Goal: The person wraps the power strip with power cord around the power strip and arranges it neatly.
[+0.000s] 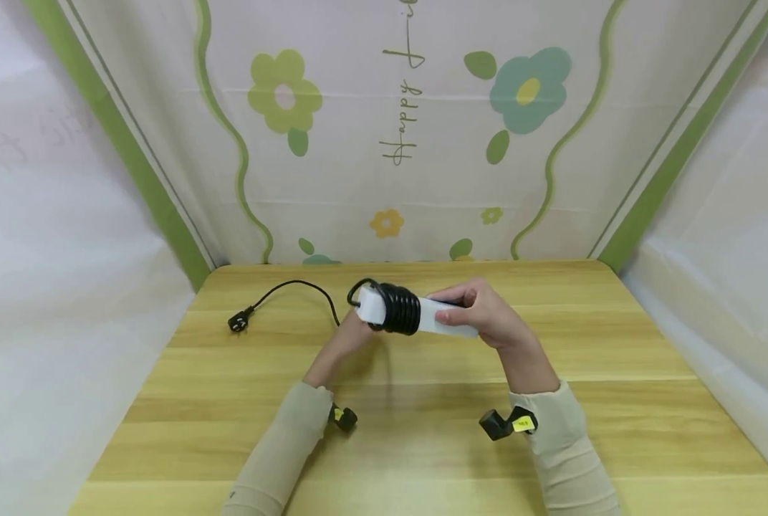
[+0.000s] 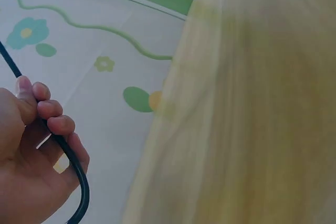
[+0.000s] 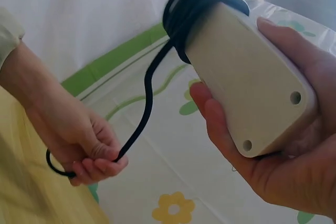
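Observation:
My right hand point(image 1: 496, 319) grips one end of a white power strip point(image 1: 430, 317), held up above the table. Black cord point(image 1: 402, 309) is wound in several tight turns round the strip's other end. The right wrist view shows the strip's smooth underside point(image 3: 241, 77) with two round holes near its end. Below the coil, my left hand point(image 3: 86, 142) pinches the loose length of cord point(image 3: 148, 95) between thumb and curled fingers. In the head view the strip partly hides this hand. From it the cord runs left to a black plug point(image 1: 238, 320) lying on the table.
The wooden table point(image 1: 423, 444) spreads under both arms. Behind it hangs a white cloth point(image 1: 358, 165) printed with flowers, and plain white sheets point(image 1: 55, 287) close off the sides. A small black camera point(image 1: 496, 424) is strapped at the right wrist, another point(image 1: 345, 419) at the left.

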The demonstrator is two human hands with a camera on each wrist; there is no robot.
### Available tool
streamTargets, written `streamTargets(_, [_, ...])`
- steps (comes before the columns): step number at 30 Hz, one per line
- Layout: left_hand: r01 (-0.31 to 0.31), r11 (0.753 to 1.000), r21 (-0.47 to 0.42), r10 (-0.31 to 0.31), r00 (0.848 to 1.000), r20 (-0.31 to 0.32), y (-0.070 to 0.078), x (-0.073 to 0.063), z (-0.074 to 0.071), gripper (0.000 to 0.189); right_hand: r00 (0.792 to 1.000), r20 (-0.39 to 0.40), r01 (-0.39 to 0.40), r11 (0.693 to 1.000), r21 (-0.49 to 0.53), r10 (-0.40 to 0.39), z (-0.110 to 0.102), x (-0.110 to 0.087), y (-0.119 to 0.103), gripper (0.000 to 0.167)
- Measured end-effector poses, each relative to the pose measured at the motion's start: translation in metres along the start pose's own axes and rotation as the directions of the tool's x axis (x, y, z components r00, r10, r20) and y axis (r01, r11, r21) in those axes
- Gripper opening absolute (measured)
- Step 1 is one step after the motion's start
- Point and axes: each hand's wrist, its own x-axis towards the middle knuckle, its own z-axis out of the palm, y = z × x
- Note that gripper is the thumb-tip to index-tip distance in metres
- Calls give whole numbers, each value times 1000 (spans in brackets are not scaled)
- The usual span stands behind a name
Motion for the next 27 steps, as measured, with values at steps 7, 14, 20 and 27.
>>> streamTargets(7, [-187,977,100,191,981,-29,2,6,-22,21,975,221,13,993,-121,14,2,5,4,38])
streamTargets(14, [-67,958,277,96,991,-92,18,3,-42,19,952,283,5,924,-382,112,8,6,9,33])
streamTargets(20, [-83,914,398,154,977,-149,37,-4,-52,13,950,238,-29,813,-582,204,14,7,14,41])
streamTargets(27, [-202,813,546,332,931,-150,71,-11,-54,8,969,82,-113,718,-687,232,14,12,20,54])
